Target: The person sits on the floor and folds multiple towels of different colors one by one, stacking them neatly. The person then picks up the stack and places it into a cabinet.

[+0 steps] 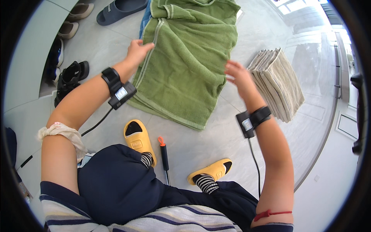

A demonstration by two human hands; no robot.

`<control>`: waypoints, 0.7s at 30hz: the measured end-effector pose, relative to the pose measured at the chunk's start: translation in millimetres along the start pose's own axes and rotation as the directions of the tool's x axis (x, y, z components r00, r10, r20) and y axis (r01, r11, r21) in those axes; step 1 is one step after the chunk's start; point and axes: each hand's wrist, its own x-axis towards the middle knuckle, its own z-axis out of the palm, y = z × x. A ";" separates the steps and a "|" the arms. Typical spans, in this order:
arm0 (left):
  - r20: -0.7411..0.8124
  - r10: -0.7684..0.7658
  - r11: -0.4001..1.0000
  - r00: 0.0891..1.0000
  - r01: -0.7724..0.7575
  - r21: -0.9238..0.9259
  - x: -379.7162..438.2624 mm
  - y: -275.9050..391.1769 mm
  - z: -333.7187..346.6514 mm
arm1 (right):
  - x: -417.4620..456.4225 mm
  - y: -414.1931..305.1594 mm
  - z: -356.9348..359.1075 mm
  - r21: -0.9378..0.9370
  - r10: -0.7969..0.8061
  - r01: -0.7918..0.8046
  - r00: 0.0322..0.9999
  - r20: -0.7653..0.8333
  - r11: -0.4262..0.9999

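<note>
A green terry towel lies spread on the floor in front of me, with wrinkles and a folded-over part at its far end. At its left border, my left hand has its fingers apart, one fingertip over the pale edge stripe; whether it presses the cloth is unclear. My right hand is slightly blurred beside the towel's right edge, fingers spread and nothing held. Blue cloth peeks out beneath the towel's upper left side. To the right of my right hand stands a stack of folded beige towels.
Between my yellow slippers lies a black-handled rod with an orange loop. A dark grey slide sits at the far left. Black sandals and other shoes line the cabinet. Cables run from both wrist devices.
</note>
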 end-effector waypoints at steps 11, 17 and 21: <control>0.553 -0.412 0.901 0.724 0.415 0.127 -82.3 -35.2 19.6 | -87.2 145.6 79.1 0.255 0.254 -0.257 0.966 0.042 0.932; 0.727 -0.403 0.887 0.555 0.431 0.163 -112.3 -56.0 12.7 | -124.5 146.2 27.3 0.240 0.018 -0.009 0.999 -0.034 0.971; 0.786 -0.598 0.746 0.159 0.468 0.473 -126.0 -71.9 8.3 | -135.7 192.6 -12.5 -0.129 0.252 -0.238 0.963 0.099 0.962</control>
